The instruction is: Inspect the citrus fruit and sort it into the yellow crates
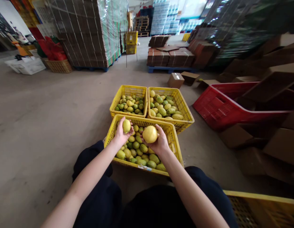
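Note:
My left hand (123,131) is closed around a small yellow-green lemon (126,126), above the left part of the near yellow crate (174,139). In my right hand (159,141), fingers curled beneath it, rests a larger, rounder yellow lemon (150,134). Below both hands the near crate holds many loose green and yellow lemons (136,145). Two more yellow crates touch its far side: the far left crate (112,106) has smaller lemons (130,104), and the far right crate (187,110) has larger, longer ones (162,111).
A red crate (208,107) with cardboard boxes (248,136) around it stands to the right. Part of another yellow crate (260,198) shows at lower right. Beyond are a small carton (175,80), flattened cardboard on a blue pallet (170,69) and a wrapped stack (90,34).

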`<move>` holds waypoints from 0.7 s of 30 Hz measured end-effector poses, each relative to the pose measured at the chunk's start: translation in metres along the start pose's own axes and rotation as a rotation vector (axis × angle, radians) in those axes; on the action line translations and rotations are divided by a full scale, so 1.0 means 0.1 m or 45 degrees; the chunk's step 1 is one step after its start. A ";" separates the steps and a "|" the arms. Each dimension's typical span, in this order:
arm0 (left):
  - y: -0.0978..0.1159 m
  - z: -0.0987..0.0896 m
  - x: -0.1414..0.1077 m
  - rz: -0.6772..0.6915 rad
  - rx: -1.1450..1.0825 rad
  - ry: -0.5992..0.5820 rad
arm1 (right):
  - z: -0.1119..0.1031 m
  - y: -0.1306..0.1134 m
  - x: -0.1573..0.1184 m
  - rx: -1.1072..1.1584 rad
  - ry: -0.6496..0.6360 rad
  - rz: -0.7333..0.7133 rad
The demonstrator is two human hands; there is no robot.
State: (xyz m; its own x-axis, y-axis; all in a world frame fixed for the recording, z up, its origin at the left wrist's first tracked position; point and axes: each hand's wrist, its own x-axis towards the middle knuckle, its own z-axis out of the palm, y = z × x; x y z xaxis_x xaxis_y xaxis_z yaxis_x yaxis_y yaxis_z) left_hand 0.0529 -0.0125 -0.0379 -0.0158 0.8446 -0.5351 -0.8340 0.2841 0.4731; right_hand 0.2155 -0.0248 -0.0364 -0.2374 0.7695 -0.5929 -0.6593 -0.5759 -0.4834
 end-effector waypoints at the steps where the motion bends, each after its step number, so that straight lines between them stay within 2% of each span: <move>1: 0.00 0.00 0.00 0.009 -0.027 0.013 | 0.00 0.00 -0.01 -0.010 -0.024 0.004; 5: -0.02 -0.01 0.01 0.000 -0.082 0.047 | -0.01 0.00 0.00 -0.012 -0.062 -0.002; 10: -0.01 0.00 -0.02 -0.073 -0.054 -0.066 | -0.11 0.03 0.14 0.012 0.025 0.052; 12: -0.01 0.01 -0.02 -0.090 -0.043 -0.081 | -0.17 0.04 0.21 0.022 0.007 0.079; 16: -0.01 0.00 0.02 -0.113 -0.068 -0.011 | -0.24 0.05 0.28 0.059 -0.070 0.086; 21: -0.01 -0.03 0.02 -0.135 -0.074 0.036 | -0.16 0.04 0.21 0.100 0.074 0.080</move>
State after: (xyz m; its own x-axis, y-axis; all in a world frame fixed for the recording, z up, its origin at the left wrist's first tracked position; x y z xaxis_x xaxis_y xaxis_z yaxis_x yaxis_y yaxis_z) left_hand 0.0525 -0.0120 -0.0415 0.0591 0.7978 -0.6000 -0.8625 0.3434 0.3717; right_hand 0.2191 -0.0152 -0.0613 -0.2398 0.7139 -0.6580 -0.6990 -0.5973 -0.3933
